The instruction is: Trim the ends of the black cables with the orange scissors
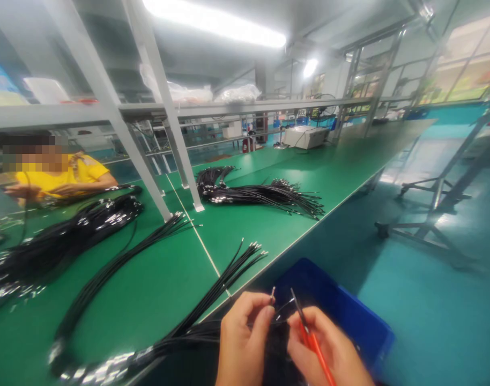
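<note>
My left hand [245, 338] is closed, with thumb and forefinger pinching a thin black cable whose pale stripped tip [273, 294] sticks up. Beside it, my right hand [329, 343] is wrapped round a red-handled tool [318, 354] with a slim dark tip pointing up towards the left hand. A thin shiny strip shows between the hands; what it is, I cannot make out. A bundle of black cables [200, 308] lies at the table edge, looping left, and partly passes behind my left hand. Both hands are over a blue bin [349, 305].
The green table [180, 284] carries a second cable bundle [257, 193] and a large black coil [68, 230] at left. White shelf posts [180, 139] rise from it. Across it sits a person in yellow [72, 174]. A wheeled metal stand [425, 214] is on the right floor.
</note>
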Demonstrator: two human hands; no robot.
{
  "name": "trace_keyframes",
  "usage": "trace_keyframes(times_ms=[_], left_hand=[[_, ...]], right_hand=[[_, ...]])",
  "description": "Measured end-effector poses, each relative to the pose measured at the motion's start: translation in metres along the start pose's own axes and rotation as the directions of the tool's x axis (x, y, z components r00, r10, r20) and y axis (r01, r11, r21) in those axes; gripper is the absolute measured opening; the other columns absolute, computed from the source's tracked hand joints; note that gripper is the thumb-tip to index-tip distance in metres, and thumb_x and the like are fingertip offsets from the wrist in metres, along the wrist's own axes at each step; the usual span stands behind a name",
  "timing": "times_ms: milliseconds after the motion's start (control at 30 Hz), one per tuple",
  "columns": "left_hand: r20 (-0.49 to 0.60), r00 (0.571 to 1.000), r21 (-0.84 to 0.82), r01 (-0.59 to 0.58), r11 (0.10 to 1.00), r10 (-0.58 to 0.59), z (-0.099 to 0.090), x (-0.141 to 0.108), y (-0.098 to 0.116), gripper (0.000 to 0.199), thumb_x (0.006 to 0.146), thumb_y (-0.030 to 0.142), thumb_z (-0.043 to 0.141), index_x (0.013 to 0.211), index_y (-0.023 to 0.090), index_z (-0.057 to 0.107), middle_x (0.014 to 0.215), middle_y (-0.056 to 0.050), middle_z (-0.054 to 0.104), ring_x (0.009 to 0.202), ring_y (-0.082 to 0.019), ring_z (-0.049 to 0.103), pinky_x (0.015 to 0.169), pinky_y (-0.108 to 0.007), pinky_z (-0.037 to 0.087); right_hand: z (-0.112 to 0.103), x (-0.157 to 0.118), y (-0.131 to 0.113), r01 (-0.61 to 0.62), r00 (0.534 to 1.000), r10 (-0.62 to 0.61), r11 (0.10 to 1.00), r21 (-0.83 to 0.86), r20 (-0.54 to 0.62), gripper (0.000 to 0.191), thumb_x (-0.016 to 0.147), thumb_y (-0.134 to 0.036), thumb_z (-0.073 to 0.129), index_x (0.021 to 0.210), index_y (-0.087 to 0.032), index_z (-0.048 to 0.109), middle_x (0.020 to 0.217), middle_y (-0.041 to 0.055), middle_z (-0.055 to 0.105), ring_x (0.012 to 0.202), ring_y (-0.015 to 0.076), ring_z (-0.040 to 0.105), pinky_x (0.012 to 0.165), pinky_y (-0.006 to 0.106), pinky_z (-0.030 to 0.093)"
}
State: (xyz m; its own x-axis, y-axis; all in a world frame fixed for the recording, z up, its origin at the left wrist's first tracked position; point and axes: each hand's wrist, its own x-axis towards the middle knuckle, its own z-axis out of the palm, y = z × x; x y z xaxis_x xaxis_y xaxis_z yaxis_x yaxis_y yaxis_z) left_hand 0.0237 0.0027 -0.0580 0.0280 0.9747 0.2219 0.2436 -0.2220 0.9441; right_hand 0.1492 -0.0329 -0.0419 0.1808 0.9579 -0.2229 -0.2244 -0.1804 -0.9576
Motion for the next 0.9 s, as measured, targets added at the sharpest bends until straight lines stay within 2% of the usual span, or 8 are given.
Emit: trace_keyframes(times_ms=[100, 300, 500, 600, 733, 900], left_hand=[[0.057, 0.998, 0.02, -0.021, 1.0, 0.02, -0.001, -0.002, 0.007, 0.009, 0.078, 0.019, 0.06, 0.074, 0.02, 0.068, 0.071, -0.001, 0.068, 0.067, -0.017, 0.064, 0.061, -0.022, 0.05], [0.058, 0.986, 0.132, -0.166, 0.977, 0.159, 0.004, -0.007, 0.016, 0.012, 0.077, 0.015, 0.059, 0.067, 0.02, 0.061, 0.062, 0.003, 0.06, 0.055, -0.012, 0.058, 0.051, -0.018, 0.045], [0.029, 0.953, 0.357, -0.292, 0.887, 0.302, 0.013, -0.015, 0.017, 0.019, 0.086, 0.015, 0.051, 0.069, 0.02, 0.06, 0.063, 0.001, 0.055, 0.056, -0.013, 0.055, 0.052, -0.022, 0.04], [-0.016, 0.934, 0.437, -0.315, 0.843, 0.357, 0.017, -0.018, 0.017, 0.02, 0.086, 0.015, 0.049, 0.071, 0.02, 0.061, 0.063, 0.001, 0.054, 0.057, -0.014, 0.053, 0.053, -0.024, 0.037], [-0.026, 0.962, 0.329, -0.248, 0.911, 0.271, 0.015, -0.016, 0.02, 0.021, 0.086, 0.019, 0.051, 0.068, 0.02, 0.06, 0.063, 0.001, 0.055, 0.055, -0.013, 0.054, 0.052, -0.023, 0.039], [0.01, 0.997, 0.092, -0.079, 0.993, 0.078, 0.004, -0.006, 0.021, 0.014, 0.077, 0.021, 0.06, 0.062, 0.019, 0.061, 0.059, 0.002, 0.058, 0.054, -0.013, 0.055, 0.05, -0.02, 0.042]], right_hand=[[0.001, 0.001, -0.006, 0.035, 0.994, -0.025, 0.994, 0.099, -0.108, 0.033, 0.056, -0.031, 0.078, 0.079, -0.022, 0.056, 0.061, -0.0032, 0.06, 0.045, 0.0103, 0.045, 0.041, 0.022, 0.034], [0.01, -0.007, -0.019, 0.07, 0.987, -0.032, 0.969, 0.238, -0.157, 0.033, 0.06, -0.03, 0.076, 0.086, -0.022, 0.059, 0.072, 0.0002, 0.064, 0.058, 0.0133, 0.055, 0.053, 0.023, 0.045], [0.013, 0.0, -0.017, 0.086, 0.979, -0.04, 0.969, 0.23, -0.198, 0.032, 0.06, -0.038, 0.077, 0.079, -0.02, 0.057, 0.057, -0.0054, 0.056, 0.046, 0.0075, 0.044, 0.045, 0.017, 0.038], [0.014, 0.004, -0.013, 0.074, 0.976, -0.027, 0.974, 0.214, -0.217, 0.032, 0.057, -0.032, 0.078, 0.078, -0.021, 0.056, 0.056, -0.006, 0.056, 0.047, 0.0083, 0.046, 0.045, 0.017, 0.037], [0.013, 0.003, -0.009, 0.109, 0.973, -0.069, 0.979, 0.173, -0.219, 0.027, 0.06, -0.027, 0.074, 0.081, -0.021, 0.058, 0.065, -0.0017, 0.062, 0.055, 0.0127, 0.053, 0.051, 0.021, 0.043], [0.003, 0.003, -0.011, 0.076, 0.991, -0.057, 0.986, 0.15, -0.123, 0.033, 0.057, -0.029, 0.079, 0.081, -0.023, 0.058, 0.067, -0.0013, 0.063, 0.055, 0.0135, 0.053, 0.051, 0.023, 0.043]])
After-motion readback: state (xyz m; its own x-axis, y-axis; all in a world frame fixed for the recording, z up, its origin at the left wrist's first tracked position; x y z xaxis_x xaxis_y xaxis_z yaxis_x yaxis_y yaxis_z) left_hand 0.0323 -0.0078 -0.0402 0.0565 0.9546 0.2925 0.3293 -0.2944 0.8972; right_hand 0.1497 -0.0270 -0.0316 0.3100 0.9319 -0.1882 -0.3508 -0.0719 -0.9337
